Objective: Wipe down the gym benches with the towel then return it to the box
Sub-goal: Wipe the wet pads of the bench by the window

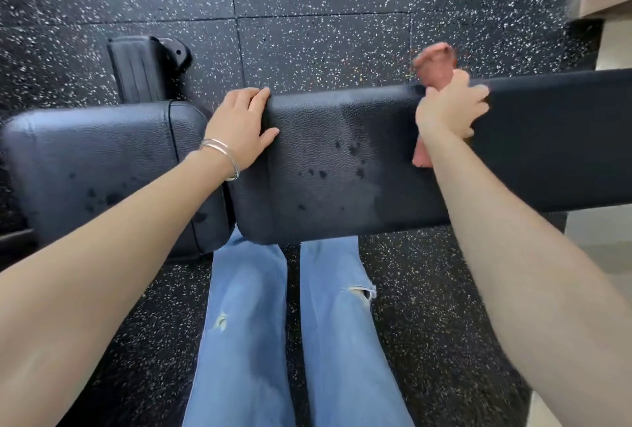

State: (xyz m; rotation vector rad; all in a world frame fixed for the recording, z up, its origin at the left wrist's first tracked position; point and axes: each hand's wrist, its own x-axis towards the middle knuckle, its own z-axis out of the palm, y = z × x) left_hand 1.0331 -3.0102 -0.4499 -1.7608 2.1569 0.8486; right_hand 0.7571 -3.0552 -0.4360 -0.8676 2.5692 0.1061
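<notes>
Evidently the towel [435, 62] was soft, light and limp, bunched in the right hand [448, 112], which gripped it against the far edge of the bench [342, 170]; a full-fisted hold suited it. The left hand [239, 125] lay flat on the bench, fingers straight.

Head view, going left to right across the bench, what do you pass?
Short seat pad → left hand → wet spots on the long pad → right hand gripping the pink towel.

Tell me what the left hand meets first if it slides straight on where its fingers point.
Probably nothing: the left hand reaches the far edge of the bench pad; beyond lies only speckled floor.
</notes>
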